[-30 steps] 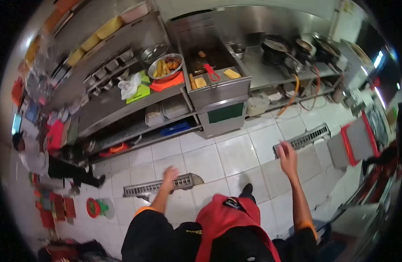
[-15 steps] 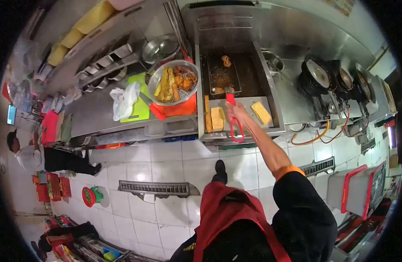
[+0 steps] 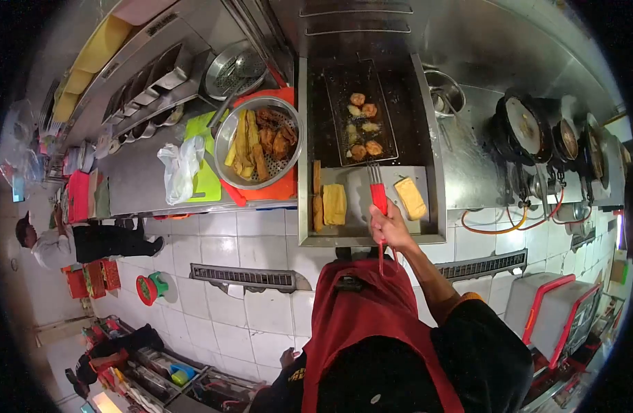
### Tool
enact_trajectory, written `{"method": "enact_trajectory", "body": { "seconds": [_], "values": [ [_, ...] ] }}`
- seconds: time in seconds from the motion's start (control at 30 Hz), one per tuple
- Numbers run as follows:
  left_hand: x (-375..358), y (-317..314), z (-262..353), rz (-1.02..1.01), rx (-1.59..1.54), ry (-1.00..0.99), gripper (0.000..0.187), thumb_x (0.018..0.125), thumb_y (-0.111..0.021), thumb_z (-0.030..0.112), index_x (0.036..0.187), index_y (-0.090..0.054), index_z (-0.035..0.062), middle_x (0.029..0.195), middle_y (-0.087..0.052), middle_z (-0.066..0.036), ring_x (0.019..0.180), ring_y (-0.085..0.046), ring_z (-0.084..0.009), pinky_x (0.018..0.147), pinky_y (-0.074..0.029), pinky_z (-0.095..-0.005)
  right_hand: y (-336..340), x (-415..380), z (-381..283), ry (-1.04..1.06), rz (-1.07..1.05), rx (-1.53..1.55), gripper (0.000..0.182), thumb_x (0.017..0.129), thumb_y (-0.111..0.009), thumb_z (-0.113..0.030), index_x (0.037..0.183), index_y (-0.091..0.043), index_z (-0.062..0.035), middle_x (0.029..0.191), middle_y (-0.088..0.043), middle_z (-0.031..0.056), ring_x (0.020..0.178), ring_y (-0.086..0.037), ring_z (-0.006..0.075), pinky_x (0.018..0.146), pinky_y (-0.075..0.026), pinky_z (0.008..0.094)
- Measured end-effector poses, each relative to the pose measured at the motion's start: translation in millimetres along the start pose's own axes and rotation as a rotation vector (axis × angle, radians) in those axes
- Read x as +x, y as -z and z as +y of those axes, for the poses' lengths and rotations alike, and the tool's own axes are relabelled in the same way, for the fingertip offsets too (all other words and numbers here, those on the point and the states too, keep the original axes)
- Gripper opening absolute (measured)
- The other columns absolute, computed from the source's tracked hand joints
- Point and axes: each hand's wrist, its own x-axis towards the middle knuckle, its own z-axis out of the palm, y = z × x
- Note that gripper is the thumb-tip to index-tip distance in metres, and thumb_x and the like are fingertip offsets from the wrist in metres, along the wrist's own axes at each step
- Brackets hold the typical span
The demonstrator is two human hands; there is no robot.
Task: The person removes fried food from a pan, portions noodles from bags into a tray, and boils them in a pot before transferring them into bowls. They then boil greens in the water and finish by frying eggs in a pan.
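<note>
My right hand [image 3: 391, 226] is closed around the red handle of a wire fryer basket [image 3: 395, 148], with a red loop hanging below the fingers. Several browned pieces [image 3: 373, 148] lie in the basket, over the dark oil of the fryer [image 3: 426, 103]. On the fryer's front ledge, a yellow block [image 3: 335, 204] rests left of the handle and another yellow block [image 3: 410, 198] right of it, beside my hand. Browned strips [image 3: 318, 206] lie along the left wall. My left hand [image 3: 289, 356] hangs low by my side, partly hidden; its fingers are too small to read.
Left of the fryer, a perforated metal bowl [image 3: 228, 141] holds fried food on an orange surface. A green board [image 3: 207, 180] and white plastic bag [image 3: 181, 168] lie beyond. Black pans [image 3: 523, 127] stand right. Another person [image 3: 48, 241] is at far left. A floor drain [image 3: 244, 277] lies behind.
The basket appears lifted, and more of its browned pieces show. My right hand has drawn back towards my body with the handle. My left hand has come into view; my view has shifted.
</note>
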Motion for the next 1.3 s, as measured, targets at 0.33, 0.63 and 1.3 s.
{"method": "enact_trajectory", "body": {
  "seconds": [0.33, 0.63, 1.3],
  "values": [
    [93, 11, 80, -0.405, -0.713, 0.694, 0.042, 0.09, -0.05, 0.031, 0.122, -0.048, 0.0032, 0.103, -0.062, -0.015, 0.087, -0.064, -0.0284, 0.075, -0.051, -0.0375, -10, 26, -3, -0.019, 0.116, -0.164, 0.018, 0.093, -0.052, -0.027, 0.103, -0.045, -0.0121, 0.054, -0.038, -0.0032, 0.035, -0.036, 0.0079, 0.033, -0.034, 0.026],
    [255, 115, 31, -0.451, -0.591, 0.698, 0.036, 0.088, -0.054, 0.031, 0.117, -0.051, 0.0101, 0.098, -0.064, -0.009, 0.076, -0.064, -0.0211, 0.064, -0.05, -0.0352, -179, 132, -67, 0.663, 0.462, -0.828, 0.044, 0.086, -0.062, -0.028, 0.111, -0.049, 0.0057, 0.101, -0.06, 0.0225, 0.092, -0.06, 0.0322, 0.076, -0.048, 0.0374],
    [659, 361, 310, 0.063, -0.475, -0.177, 0.064, 0.081, -0.068, 0.028, 0.131, -0.04, -0.0004, 0.122, -0.051, -0.017, 0.116, -0.047, -0.0247, 0.096, -0.037, -0.0296, -464, 339, 55, 0.494, -0.06, -1.771, 0.08, 0.064, -0.072, -0.015, 0.135, -0.036, -0.0229, 0.129, -0.034, 0.0244, 0.118, -0.034, 0.0512, 0.084, -0.05, 0.0506]
  ]
}}
